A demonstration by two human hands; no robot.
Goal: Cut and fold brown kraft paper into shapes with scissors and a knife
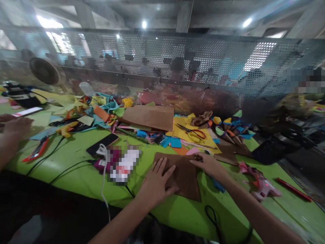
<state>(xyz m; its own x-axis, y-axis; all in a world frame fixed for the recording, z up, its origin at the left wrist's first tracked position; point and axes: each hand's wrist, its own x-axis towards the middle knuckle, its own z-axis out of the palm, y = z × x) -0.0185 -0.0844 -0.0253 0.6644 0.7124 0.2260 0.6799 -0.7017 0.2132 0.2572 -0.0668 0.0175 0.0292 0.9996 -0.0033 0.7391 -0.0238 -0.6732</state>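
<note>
My left hand (156,181) lies flat with its fingers spread on a dark brown sheet of paper (188,179) that rests on the green table (76,169). My right hand (207,162) presses on the sheet's upper right part, fingers curled down at a fold or edge. The brown sheet looks folded, with a corner pointing toward me.
Red-handled scissors (194,132) lie on yellow paper behind the sheet. A pink glue gun (261,186) and a red pen (293,189) sit right. A black phone (103,144), cables, paper scraps and tan cardboard (149,117) crowd the back. Another person's hands (14,125) rest far left.
</note>
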